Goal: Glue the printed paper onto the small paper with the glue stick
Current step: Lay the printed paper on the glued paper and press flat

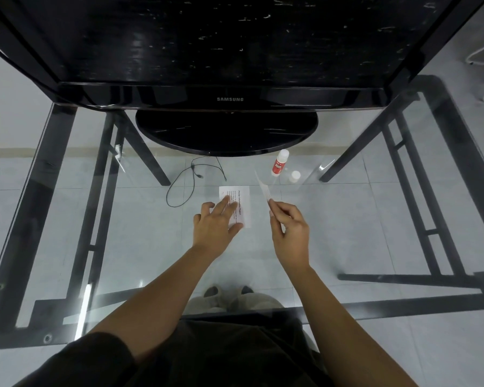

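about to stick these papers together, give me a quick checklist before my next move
1. White printed paper flat on the glass table, left hand resting on it: ok.
2. Small white paper pinched in the right hand, held off the table: ok.
3. Glue already on either paper: cannot tell.
4. Red and white glue stick standing beyond the papers, free of both hands: ok.
5. Glue stick uncapped: cannot tell; a small white cylinder stands beside it.

Black monitor (229,99), thin cable (193,169), glass table (123,247)

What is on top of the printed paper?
The left hand rests its fingers on the printed paper; the text beneath them is hidden.
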`<action>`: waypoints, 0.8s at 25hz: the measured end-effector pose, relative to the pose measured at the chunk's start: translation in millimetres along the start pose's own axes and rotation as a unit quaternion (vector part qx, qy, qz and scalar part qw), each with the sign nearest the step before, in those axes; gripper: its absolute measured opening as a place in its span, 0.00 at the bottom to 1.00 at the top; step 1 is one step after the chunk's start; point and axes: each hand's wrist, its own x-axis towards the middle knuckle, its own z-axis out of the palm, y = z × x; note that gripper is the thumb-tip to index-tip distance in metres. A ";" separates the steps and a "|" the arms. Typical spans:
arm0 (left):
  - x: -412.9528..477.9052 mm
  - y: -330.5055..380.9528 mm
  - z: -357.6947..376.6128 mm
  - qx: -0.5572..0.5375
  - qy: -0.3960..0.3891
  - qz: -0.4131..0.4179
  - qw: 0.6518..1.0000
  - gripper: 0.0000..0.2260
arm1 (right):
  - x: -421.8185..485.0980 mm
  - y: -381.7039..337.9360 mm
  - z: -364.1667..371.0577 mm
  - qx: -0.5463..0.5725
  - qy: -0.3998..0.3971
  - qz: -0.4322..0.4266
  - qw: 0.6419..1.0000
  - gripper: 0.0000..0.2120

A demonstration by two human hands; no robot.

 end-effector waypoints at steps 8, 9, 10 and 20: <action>1.7 7.6 -26.3 -0.364 0.131 -0.083 0.919 0.13 | -3.0 -8.3 3.2 -0.054 -0.065 -0.039 0.996 0.16; 4.5 10.6 -35.8 -0.451 0.108 -0.122 0.878 0.12 | -3.7 -9.9 5.4 -0.079 -0.075 -0.062 0.992 0.17; 7.4 12.9 -43.8 -0.516 0.083 -0.149 0.839 0.11 | -4.4 -11.4 8.9 -0.095 -0.089 -0.074 0.989 0.17; 27.1 -1.4 -69.2 -0.603 0.051 -0.220 0.765 0.04 | 4.4 -29.5 17.2 0.025 -0.111 -0.075 0.991 0.25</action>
